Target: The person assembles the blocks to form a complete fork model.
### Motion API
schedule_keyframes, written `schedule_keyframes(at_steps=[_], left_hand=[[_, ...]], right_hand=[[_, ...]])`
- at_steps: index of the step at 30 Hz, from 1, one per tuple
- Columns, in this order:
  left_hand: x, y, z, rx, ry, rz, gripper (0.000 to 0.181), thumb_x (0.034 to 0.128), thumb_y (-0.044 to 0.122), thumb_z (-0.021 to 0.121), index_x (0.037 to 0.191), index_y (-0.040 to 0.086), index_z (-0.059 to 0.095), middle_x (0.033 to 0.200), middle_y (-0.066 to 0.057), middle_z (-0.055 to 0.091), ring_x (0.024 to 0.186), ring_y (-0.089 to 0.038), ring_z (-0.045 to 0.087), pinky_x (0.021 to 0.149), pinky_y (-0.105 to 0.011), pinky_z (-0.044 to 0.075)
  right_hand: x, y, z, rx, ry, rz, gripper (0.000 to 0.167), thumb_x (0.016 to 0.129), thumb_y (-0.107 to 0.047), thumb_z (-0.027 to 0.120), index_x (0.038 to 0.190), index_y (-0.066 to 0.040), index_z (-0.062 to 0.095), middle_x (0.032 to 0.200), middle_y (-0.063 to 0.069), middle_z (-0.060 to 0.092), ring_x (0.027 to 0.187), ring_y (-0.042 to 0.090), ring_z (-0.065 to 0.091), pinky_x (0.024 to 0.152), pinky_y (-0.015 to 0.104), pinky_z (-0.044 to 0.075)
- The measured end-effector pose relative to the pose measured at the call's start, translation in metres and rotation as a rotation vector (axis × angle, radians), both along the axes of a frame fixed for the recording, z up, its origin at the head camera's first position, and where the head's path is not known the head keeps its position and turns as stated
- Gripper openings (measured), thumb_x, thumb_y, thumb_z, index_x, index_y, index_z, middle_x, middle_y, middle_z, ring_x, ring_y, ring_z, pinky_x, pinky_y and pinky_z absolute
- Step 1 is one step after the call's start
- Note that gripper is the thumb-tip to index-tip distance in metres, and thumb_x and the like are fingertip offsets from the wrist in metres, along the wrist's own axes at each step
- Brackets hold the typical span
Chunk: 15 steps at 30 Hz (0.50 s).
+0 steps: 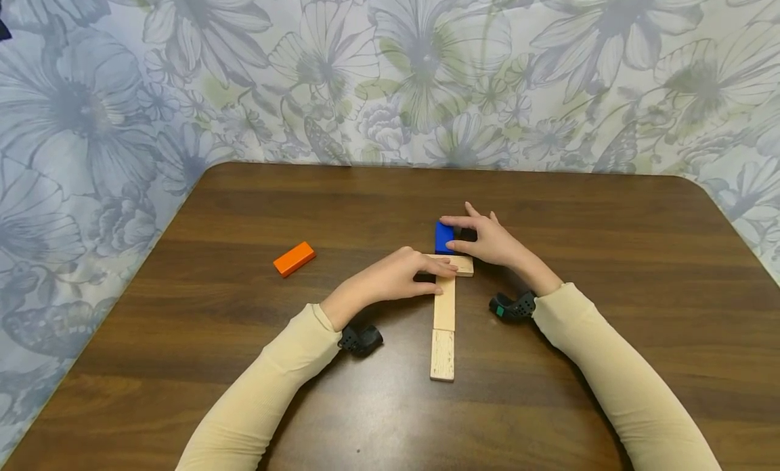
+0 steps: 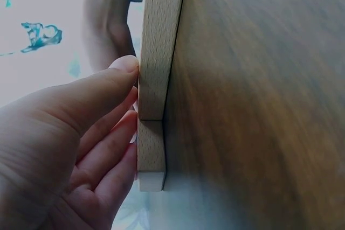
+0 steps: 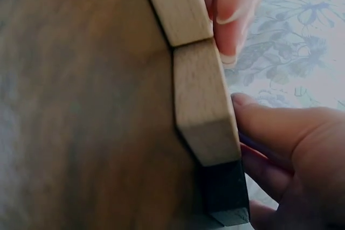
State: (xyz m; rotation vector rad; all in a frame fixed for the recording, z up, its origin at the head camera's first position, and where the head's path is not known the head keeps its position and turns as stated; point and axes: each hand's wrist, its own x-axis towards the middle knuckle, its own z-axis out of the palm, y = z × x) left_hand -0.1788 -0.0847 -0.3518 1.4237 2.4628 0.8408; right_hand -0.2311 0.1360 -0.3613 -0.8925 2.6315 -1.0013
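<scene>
Three plain wooden blocks and a blue block form a cross-like shape on the table. My left hand [image 1: 405, 275] rests its fingertips on the crosswise wooden block [image 1: 464, 265], the thumb on the lengthwise wooden block [image 1: 445, 308] below it. Nearest me, another wooden block [image 1: 442, 356] continues that line end to end. Against the crosswise block's far side lies the blue block [image 1: 444, 238], looking dark in the right wrist view. My right hand [image 1: 490, 239] touches it from above with thumb and index finger, the other fingers extended beyond. Part of the crosswise block is hidden under the left fingers.
An orange block [image 1: 295, 259] lies alone to the left on the brown wooden table [image 1: 244, 363]. Black wrist devices [image 1: 362, 340] sit by both cuffs. A flowered curtain or wall covering [image 1: 390, 78] rises behind the table's far edge.
</scene>
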Motion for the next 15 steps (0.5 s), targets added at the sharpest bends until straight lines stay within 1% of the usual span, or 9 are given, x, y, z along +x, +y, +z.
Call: schedule_keyframes(at_steps=[4,9,13,15], left_hand=[[0.0011,-0.0005,0.0002,-0.004,-0.007,0.006,0.036,0.0881,0.016,0.067,0.122,0.006,0.064,0.125,-0.005,0.058,0.119,-0.013,0.048,0.096,-0.020,0.036],[0.0008,-0.0001,0.0006,0.005,-0.001,0.007,0.035,0.0879,0.016,0.067,0.121,0.005,0.064,0.124,-0.006,0.058,0.119,-0.014,0.049,0.095,-0.020,0.036],[0.0006,0.0005,0.0004,0.002,0.000,0.002,0.034,0.0882,0.015,0.067,0.121,0.005,0.065,0.123,-0.007,0.059,0.119,-0.014,0.049,0.096,-0.020,0.035],[0.0005,0.0009,0.0000,-0.002,-0.001,-0.002,0.034,0.0885,0.016,0.067,0.121,0.005,0.064,0.124,-0.007,0.058,0.120,-0.014,0.048,0.096,-0.020,0.035]], right_hand=[[0.0025,0.0000,0.0012,-0.006,0.011,0.023,0.049,0.089,-0.016,0.066,0.135,-0.004,0.051,0.137,0.014,0.046,0.138,0.037,0.004,0.099,0.065,-0.008],[0.0047,-0.0001,0.0022,-0.008,0.025,0.023,0.048,0.089,-0.014,0.066,0.134,-0.004,0.052,0.138,0.014,0.045,0.138,0.038,0.000,0.098,0.066,-0.010],[0.0073,0.0011,0.0019,-0.006,0.025,0.021,0.049,0.090,-0.015,0.065,0.135,-0.003,0.050,0.142,0.016,0.039,0.137,0.040,-0.003,0.097,0.066,-0.010],[0.0087,0.0026,0.0006,-0.007,0.033,0.015,0.051,0.091,-0.018,0.064,0.136,-0.002,0.048,0.144,0.018,0.035,0.136,0.042,-0.004,0.097,0.067,-0.009]])
